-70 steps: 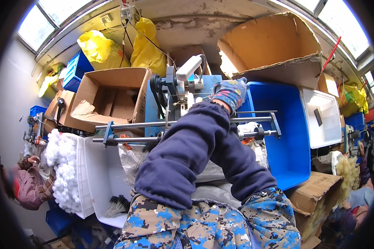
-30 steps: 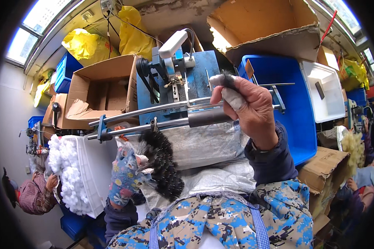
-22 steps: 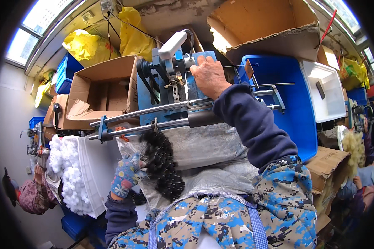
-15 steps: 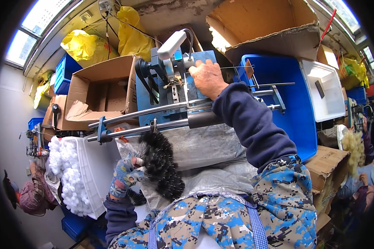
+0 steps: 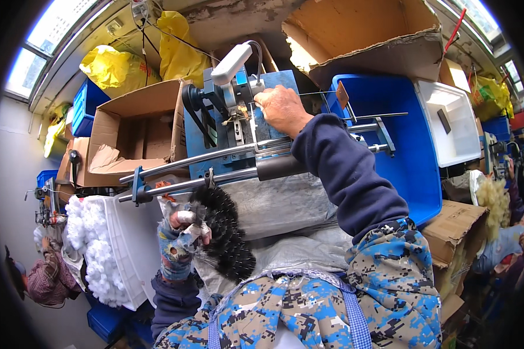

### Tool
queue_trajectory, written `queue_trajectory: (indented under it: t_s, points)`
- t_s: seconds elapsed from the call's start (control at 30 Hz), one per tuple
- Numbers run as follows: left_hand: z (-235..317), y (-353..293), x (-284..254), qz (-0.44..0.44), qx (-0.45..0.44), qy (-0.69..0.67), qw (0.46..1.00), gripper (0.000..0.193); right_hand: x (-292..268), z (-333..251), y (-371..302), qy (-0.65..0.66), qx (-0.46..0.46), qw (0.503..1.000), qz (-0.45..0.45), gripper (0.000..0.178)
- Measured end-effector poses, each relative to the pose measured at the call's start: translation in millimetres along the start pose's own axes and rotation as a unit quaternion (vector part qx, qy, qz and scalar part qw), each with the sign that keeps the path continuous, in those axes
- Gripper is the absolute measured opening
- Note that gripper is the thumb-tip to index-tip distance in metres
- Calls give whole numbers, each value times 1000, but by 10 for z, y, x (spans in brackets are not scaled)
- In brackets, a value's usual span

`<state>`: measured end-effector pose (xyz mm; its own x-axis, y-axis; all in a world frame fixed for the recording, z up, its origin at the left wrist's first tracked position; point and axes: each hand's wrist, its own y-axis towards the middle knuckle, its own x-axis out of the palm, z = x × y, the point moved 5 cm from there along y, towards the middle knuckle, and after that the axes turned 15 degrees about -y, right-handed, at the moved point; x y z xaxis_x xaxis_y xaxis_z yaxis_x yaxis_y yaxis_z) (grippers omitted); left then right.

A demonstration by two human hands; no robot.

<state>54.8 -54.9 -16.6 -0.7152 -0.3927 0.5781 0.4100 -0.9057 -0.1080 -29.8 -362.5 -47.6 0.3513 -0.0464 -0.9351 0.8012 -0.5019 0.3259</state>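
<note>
A black bristly bundle (image 5: 221, 232) with pale flecks hangs below the metal rods of a blue bench machine (image 5: 276, 119). My left hand (image 5: 183, 235), in a worn patterned glove with bare fingers and white wraps, is curled against the bundle's left edge, pinching its bristles. On the machine's right side rests my bare right hand (image 5: 283, 109), fingers closed around a part near the spindle; the hand hides that part. Two long steel rods (image 5: 215, 158) cross in front of the machine, with a dark sleeve (image 5: 276, 167) below my right wrist.
An open cardboard box (image 5: 137, 139) stands left of the machine, and a deep blue bin (image 5: 407, 151) on its right. White fluffy pieces (image 5: 93, 250) fill a white crate at left. A grey sheet (image 5: 291, 203) covers the near side. Other people work at both far edges.
My left hand has shifted up along the bundle and its fingers have curled further in. The right hand stays at the machine. The whole view has moved slightly.
</note>
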Motion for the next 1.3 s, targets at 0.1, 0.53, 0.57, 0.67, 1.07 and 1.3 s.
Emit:
queue_trajectory:
  t_s: [0.1,0.53,0.57,0.67,1.07,1.3]
  points:
    - [34,54,99,-17,22,-85,996,19,6,14,-39,-74,45,996,-37,14]
    - [249,-60,213,-38,89,-37,995,22,-292,3,-533,-89,106,982,-126,57]
    - [246,-53,220,-35,80,-26,996,22,-268,11,-536,-77,116,983,-120,57]
    - [264,-116,179,26,84,-11,996,21,-204,-78,-502,-68,111,987,-94,58]
    - [222,-156,131,109,20,82,991,24,-142,-443,-333,-73,27,995,-63,58]
    - [172,-152,39,168,50,53,983,29,-499,204,-423,-195,47,980,2,35]
